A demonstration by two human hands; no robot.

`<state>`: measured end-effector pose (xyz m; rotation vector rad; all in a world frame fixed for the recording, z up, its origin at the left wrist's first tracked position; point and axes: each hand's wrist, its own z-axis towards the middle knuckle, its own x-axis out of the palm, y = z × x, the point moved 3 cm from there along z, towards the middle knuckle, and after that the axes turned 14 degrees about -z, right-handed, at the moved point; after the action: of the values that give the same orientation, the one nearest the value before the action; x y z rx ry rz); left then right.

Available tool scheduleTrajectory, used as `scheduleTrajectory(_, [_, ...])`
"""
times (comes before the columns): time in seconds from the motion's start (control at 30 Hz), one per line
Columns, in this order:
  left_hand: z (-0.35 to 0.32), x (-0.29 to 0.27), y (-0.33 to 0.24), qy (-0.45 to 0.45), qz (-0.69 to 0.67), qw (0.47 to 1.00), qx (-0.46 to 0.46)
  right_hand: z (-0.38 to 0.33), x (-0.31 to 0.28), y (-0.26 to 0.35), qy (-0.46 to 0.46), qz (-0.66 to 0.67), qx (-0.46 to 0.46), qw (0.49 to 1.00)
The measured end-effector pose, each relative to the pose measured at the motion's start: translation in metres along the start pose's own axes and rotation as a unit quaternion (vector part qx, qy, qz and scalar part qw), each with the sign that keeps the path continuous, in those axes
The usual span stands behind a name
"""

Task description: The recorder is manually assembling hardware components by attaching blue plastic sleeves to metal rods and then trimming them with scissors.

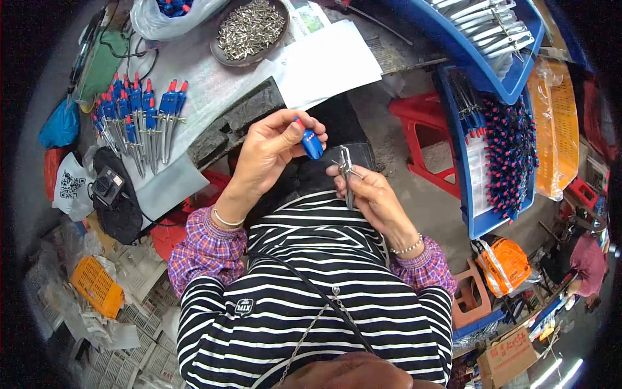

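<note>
Above my lap, my left hand pinches a small blue plastic handle with a red tip between thumb and fingers. Lower and to its right, my right hand is closed around a slim silver metal piece, its forked upper end pointing up toward the handle. A gap separates the two parts. My fingers hide some of both. On the table at the left lies a fanned-out bunch of long metal pieces with blue-and-red handles.
A bowl of small metal parts and white paper sheets lie on the table ahead. To the right are a red stool, a blue crate of blue-and-red handled pieces, and another blue bin with silver pieces.
</note>
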<state>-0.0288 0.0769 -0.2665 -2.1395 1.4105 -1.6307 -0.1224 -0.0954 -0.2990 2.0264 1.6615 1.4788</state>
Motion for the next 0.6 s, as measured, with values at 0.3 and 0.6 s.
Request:
scheduleTrajectory(0.3, [0.0024,0.0009,0.0037,0.008,-0.034,0.999,-0.036,-0.0044,0.0056,0.0023,0.039,0.005,0.031,0.999])
scheduleTrajectory(0.6, [0.007,0.0008,0.0054,0.009,-0.006,1.0,-0.018,-0.0038,0.0054,0.0025,0.033,0.025,0.035,0.999])
